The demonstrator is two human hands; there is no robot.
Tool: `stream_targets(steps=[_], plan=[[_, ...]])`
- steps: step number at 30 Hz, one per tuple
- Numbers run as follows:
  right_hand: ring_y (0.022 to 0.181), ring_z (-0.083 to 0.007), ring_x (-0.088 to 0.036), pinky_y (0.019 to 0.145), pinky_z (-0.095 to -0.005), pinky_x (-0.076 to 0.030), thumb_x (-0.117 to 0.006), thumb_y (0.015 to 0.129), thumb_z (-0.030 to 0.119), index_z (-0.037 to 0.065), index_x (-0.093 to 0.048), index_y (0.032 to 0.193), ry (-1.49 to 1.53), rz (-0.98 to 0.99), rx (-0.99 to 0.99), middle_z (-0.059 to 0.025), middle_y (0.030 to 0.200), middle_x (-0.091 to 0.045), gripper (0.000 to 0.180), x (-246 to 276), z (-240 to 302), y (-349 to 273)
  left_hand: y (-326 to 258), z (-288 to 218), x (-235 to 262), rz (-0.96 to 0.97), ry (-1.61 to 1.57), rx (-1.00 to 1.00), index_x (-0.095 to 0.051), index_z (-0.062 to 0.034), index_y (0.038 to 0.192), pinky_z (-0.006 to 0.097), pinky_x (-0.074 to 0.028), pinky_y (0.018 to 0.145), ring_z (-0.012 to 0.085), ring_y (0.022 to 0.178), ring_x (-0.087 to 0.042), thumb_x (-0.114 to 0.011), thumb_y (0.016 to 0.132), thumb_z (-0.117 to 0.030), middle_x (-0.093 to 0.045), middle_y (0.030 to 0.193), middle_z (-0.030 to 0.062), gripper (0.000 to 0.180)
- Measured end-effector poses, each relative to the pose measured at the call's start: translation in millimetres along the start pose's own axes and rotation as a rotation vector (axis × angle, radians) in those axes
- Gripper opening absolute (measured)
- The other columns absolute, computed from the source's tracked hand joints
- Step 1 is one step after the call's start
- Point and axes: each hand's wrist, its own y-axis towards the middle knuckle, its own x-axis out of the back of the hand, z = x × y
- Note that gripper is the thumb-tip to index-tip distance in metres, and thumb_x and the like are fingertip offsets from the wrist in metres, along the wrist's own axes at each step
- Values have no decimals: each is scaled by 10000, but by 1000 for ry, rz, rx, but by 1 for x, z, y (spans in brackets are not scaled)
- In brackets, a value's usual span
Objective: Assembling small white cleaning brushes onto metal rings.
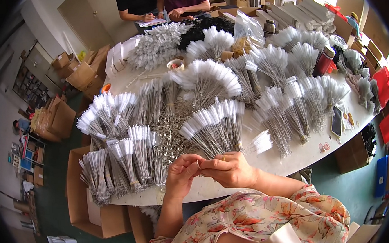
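Close to the table's front edge, my left hand and my right hand meet with fingertips pinched together. Between them is a small metal ring, partly covered by the fingers. Just beyond lies a heap of loose shiny metal rings. Wire-handled brushes with white bristles lie bundled past my hands, their wire ends towards me. More bundled brushes are to the left of my left hand. A small loose group of brushes rests to the right of my right hand.
On the white table, a phone lies at right, with a dark red bottle behind it. A tape roll sits farther back. Two people are at the far side. An open cardboard box stands at the left edge.
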Motion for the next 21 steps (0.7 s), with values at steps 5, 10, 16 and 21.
stream_targets(steps=[5, 10, 16, 21], plan=[[580, -105, -549, 458, -241, -441, -694, 615, 55, 69, -671, 860, 0, 65, 49, 6, 893, -586, 246, -4, -7, -1, -4, -12, 2, -15, 262, 1, -581, 10, 1001, 278, -519, 753, 143, 847, -605, -589, 832, -36, -625, 953, 98, 175], [622, -174, -594, 487, -284, -482, -684, 682, 57, 89, -662, 846, 244, 103, -63, -16, 844, -613, 169, -6, -14, 21, -5, -41, -15, -73, 556, -141, -587, 28, 1031, 188, -475, 670, 61, 799, -582, -571, 810, 27, -632, 919, 40, 221], [613, -67, -481, 529, -224, -395, -628, 830, 127, 10, -651, 855, 1154, 80, -818, -17, 776, -553, 122, 4, -11, 51, 4, -49, -21, -112, 925, -652, -569, 67, 1061, 233, -508, 741, 138, 827, -619, -588, 753, 104, -596, 1022, 136, 310], [583, -34, -429, 500, -198, -340, -614, 851, 185, 15, -652, 864, 1246, 81, -928, 17, 703, -517, 174, -1, -2, 53, -4, -44, -20, -162, 976, -820, -587, 64, 1030, 251, -527, 710, 172, 821, -635, -606, 734, 101, -602, 1012, 152, 299]])
